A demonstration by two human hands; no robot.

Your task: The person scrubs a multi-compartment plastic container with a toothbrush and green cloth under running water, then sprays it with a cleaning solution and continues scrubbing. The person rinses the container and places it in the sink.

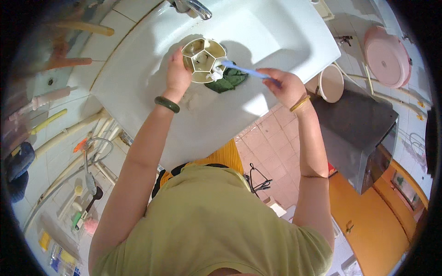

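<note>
My left hand (179, 70) grips the left side of a round, cream-coloured holder (203, 76) over the white sink. White dividers split the holder into several compartments, and dark specks show inside it. My right hand (285, 86) holds a light-blue brush-like handle (247, 70), probably a toothbrush; its far end meets the holder's right rim, and I cannot make out its head clearly. A small crumpled white piece (216, 74) sits at the holder's lower right edge. Under and beside the holder lies a dark green cloth (228, 81) on the sink surface.
The white sink (155, 127) has a chrome faucet (198, 8) at its back. To the right are a bucket (331, 84), a dark box-shaped appliance (350, 115) and a pink basin (386, 58) on the wall. An orange door (369, 214) stands lower right.
</note>
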